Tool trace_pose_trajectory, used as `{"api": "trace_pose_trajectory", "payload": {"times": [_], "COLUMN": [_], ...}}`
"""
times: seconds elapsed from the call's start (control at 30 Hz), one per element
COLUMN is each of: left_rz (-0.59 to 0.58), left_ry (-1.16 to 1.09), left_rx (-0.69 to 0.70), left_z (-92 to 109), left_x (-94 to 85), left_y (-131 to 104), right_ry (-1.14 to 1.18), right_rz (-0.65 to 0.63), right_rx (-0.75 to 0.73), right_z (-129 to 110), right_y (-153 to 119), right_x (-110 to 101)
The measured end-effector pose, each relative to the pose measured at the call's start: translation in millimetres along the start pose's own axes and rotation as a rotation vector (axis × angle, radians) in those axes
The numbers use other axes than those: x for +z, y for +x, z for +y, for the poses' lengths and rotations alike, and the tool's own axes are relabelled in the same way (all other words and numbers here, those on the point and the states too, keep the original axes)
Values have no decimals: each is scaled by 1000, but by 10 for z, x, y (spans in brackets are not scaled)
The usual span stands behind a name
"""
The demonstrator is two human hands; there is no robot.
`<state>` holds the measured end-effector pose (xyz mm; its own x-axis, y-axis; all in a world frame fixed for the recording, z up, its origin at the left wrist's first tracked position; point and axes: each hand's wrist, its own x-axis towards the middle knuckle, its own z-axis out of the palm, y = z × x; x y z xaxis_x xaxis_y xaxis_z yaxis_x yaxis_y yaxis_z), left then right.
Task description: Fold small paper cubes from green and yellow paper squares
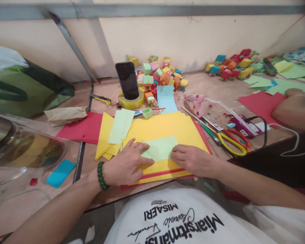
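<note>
A light green paper strip (160, 148) lies on a stack of yellow sheets (165, 123), with red edges showing between the layers. My left hand (128, 162), a green bead bracelet at its wrist, rests on the strip's left end with fingers stretched out and apart. At the right end, the fingers of my right hand (190, 157) are bent together on the strip's edge; their tips are partly hidden. Just beyond my left hand lie more light green strips (120, 125) on yellow pieces. A small green paper box (147, 113) sits at the stack's far edge.
A phone (127, 80) leans upright in a tape roll (132, 101) before a pile of coloured paper cubes (165, 76). To the right are scissors (225, 134), a pink glue gun (197, 103) and another person's hand (296, 98). A glass pot (27, 145) stands left.
</note>
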<state>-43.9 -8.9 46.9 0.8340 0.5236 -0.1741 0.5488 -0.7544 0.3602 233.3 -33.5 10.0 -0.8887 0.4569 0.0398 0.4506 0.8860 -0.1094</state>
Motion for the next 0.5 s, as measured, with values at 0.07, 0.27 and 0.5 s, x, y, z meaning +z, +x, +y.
{"api": "trace_pose_trajectory", "payload": {"times": [0.07, 0.27, 0.5], "left_rz": [6, 58, 105], "left_ry": [9, 143, 214], "left_rx": [9, 67, 12], "left_z": [3, 142, 274], "left_x": [-1, 65, 125], "left_y": [-11, 28, -148], "right_ry": [50, 46, -67], "right_rz": [32, 80, 42], "right_rx": [37, 82, 122], "right_z": [8, -16, -37], "right_y": [-112, -200, -93], "right_x": [3, 30, -41]}}
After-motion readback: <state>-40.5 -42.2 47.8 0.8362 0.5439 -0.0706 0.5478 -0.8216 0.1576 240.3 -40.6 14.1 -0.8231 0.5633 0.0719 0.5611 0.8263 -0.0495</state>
